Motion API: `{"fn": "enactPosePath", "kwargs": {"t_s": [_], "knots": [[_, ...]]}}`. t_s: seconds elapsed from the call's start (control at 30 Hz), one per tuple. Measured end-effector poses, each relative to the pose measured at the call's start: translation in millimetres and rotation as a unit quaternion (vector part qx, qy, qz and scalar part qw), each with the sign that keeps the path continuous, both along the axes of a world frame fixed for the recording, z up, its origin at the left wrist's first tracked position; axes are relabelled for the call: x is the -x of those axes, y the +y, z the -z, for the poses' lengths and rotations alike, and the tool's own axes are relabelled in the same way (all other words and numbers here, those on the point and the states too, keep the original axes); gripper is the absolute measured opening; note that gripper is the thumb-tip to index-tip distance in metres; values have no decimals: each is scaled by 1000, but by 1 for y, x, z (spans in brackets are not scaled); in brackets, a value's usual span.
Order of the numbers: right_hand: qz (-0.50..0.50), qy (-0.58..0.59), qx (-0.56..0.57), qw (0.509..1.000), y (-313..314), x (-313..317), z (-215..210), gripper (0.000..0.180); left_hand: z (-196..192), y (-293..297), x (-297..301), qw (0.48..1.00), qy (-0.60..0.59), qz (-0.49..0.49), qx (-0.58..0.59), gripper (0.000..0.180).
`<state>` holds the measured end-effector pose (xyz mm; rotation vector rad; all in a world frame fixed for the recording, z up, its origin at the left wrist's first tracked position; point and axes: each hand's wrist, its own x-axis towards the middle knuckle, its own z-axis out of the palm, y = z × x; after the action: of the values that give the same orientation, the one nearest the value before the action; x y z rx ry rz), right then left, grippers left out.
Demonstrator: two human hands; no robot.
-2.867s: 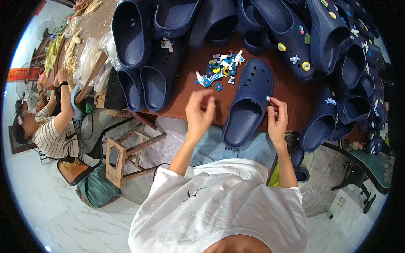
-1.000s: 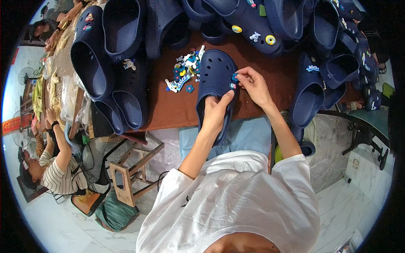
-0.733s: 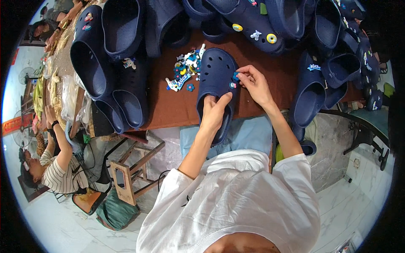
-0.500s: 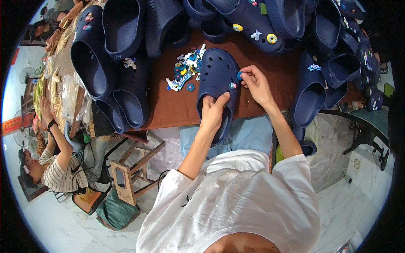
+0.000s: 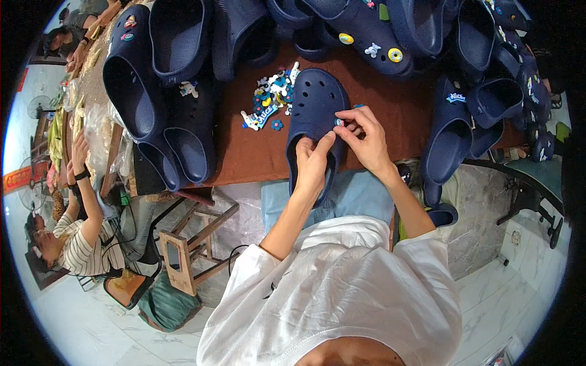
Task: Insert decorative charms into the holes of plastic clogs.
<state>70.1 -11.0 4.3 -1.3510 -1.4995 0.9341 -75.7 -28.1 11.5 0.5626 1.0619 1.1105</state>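
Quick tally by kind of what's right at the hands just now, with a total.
Navy clog steadied by the left hand: 1
Small charm pinched by the right hand at the clog's upper: 1
Loose pile of colourful charms on the brown table: 1 pile, pieces too small to count
Total: 3

The navy clog (image 5: 314, 116) under my left hand (image 5: 312, 163) looks like matt, smooth foam rubber, pierced with round holes. The small charm (image 5: 338, 122) at my right hand (image 5: 364, 141) is glossy coloured plastic, like the charm pile (image 5: 268, 104) at upper centre. The surface (image 5: 397, 107) wears dull brown cloth. My shirt (image 5: 342, 305) is soft white fabric.
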Motion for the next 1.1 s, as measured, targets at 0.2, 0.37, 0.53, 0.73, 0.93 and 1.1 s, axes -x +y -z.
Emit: {"fn": "enactPosePath", "kwargs": {"t_s": [0.2,0.37,0.53,0.73,0.93,1.1], "knots": [[17,66,36,997,5,0,13,22,5,1,4,1000,5,11,13,16],[60,-38,-108,992,3,6,15,13,20,2,12,998,-32,47,17,15],[94,-9,-63,994,0,3,20,11,7,-1,1,999,-40,9,13,24],[85,-40,-122,988,-14,11,6,13,6,-5,-1,999,4,-22,-25,30],[77,-51,-146,985,-21,15,2,15,7,-8,1,1000,-10,-19,2,28],[43,-26,-85,995,-21,10,-3,16,6,-9,2,999,0,-28,-23,17]]}}
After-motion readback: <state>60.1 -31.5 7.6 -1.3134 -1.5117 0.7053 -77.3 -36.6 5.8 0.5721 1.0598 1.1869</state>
